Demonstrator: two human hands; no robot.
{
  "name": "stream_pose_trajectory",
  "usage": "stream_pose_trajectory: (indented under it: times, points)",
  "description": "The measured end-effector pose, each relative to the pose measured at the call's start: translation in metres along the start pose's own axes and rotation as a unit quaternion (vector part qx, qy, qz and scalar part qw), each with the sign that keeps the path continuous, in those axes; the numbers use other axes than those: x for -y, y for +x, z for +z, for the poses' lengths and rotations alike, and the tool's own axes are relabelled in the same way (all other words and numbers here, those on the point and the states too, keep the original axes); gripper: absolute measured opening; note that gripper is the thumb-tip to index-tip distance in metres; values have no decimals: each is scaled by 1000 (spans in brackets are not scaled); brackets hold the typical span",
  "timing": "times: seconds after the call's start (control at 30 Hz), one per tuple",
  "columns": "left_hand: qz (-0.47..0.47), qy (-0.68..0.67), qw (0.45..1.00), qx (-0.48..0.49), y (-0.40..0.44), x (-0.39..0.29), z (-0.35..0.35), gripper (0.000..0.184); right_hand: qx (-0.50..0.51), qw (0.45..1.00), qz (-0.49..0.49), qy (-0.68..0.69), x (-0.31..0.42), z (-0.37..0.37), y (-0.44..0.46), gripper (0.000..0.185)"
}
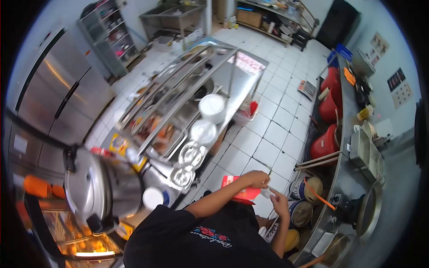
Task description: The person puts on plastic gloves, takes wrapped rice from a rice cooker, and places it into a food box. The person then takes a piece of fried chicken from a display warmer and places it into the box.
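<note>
My left hand is closed, with a thin whitish, see-through piece between it and my right hand. The right hand's index finger points up at that piece, and its other fingers are curled. Whether this piece is plastic film or a small bag, I cannot tell. Just beneath my left forearm is a flat red packet or box with a pale patch near its top left. My forearm partly covers it, and what supports it is hidden.
At left stand a steel worktable with an overhead rack, white tubs, clear lids and a large steel pot. Along the right runs a counter with red bins and buckets below. Tiled floor lies between.
</note>
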State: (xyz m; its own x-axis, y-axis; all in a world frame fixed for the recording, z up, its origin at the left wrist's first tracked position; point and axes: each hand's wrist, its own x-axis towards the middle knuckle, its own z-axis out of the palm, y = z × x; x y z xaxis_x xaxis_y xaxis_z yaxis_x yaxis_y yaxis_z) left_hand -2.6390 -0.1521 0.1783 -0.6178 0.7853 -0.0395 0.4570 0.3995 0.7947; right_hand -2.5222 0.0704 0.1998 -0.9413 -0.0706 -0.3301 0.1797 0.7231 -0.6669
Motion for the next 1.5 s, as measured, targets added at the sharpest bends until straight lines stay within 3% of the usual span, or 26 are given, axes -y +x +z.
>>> stream_pose_trajectory:
  times: [0.03, 0.1, 0.17, 0.27, 0.3, 0.4, 0.43, 0.57, 0.67, 0.7, 0.8, 0.83, 0.87, 0.93, 0.97, 1.07, 1.1, 1.2, 1.23, 1.33, 1.43, 1.5]
  points:
    - [10, 27, 999, 39, 38, 3, -3, 27, 71, 987, 96, 111, -23, -19, 13, 24]
    - [76, 71, 991, 86, 110, 9, -1, 27, 117, 917, 166, 344, -62, -43, 51, 33]
    - [129, 47, 988, 68, 165, 17, -7, 27, 65, 812, 123, 567, -100, -65, 87, 44]
    - [167, 46, 985, 25, 251, 27, -40, 26, -82, 663, 103, 737, -104, -91, 174, 53]
    - [161, 37, 986, 19, 277, 37, -52, 25, -89, 652, 68, 750, -92, -115, 206, 55]
    - [153, 42, 984, -83, 351, 53, -112, 20, -131, 645, 8, 753, -54, -184, 310, 61]
    - [151, 60, 979, -121, 377, 64, -132, 19, -94, 634, -6, 768, -73, -198, 349, 63]
    - [128, 95, 965, -208, 460, 100, -220, 19, -125, 672, -70, 727, -40, -265, 511, 49]
    - [126, 103, 944, -286, 526, 132, -282, 20, -94, 646, -28, 757, 14, -295, 628, 47]
    - [108, 107, 940, -305, 545, 147, -306, 21, -62, 673, -14, 737, 13, -302, 673, 43]
    - [112, 101, 913, -378, 604, 191, -382, 20, -3, 733, -47, 678, 34, -339, 794, 55]
    - [138, 99, 897, -409, 627, 209, -412, 20, 66, 748, -80, 656, 51, -353, 823, 72]
    - [157, 76, 883, -436, 647, 217, -423, 20, 111, 746, -105, 649, 79, -373, 835, 74]
    - [133, 137, 917, -350, 670, 229, -476, 16, 203, 746, -140, 618, 122, -419, 866, 79]
    - [137, 142, 915, -352, 685, 238, -495, 17, 199, 760, -164, 596, 123, -430, 896, 78]
    - [144, 122, 912, -365, 741, 241, -551, 19, 50, 810, -238, 533, 151, -471, 984, 77]
    - [144, 112, 911, -370, 759, 248, -570, 20, -44, 755, -161, 634, 172, -480, 1010, 72]
    - [125, 120, 928, -331, 829, 300, -623, 22, -97, 700, 3, 708, 139, -478, 1131, 68]
    - [148, 132, 913, -357, 854, 316, -644, 23, -35, 671, -22, 740, 137, -483, 1169, 68]
    - [67, 169, 914, -362, 915, 371, -697, 23, 186, 553, -102, 806, 172, -525, 1244, 64]
    - [64, 132, 913, -382, 973, 409, -746, 26, 299, 598, -74, 740, 220, -571, 1321, 63]
    - [30, 102, 911, -398, 1005, 427, -774, 26, 262, 630, -78, 727, 217, -582, 1389, 67]
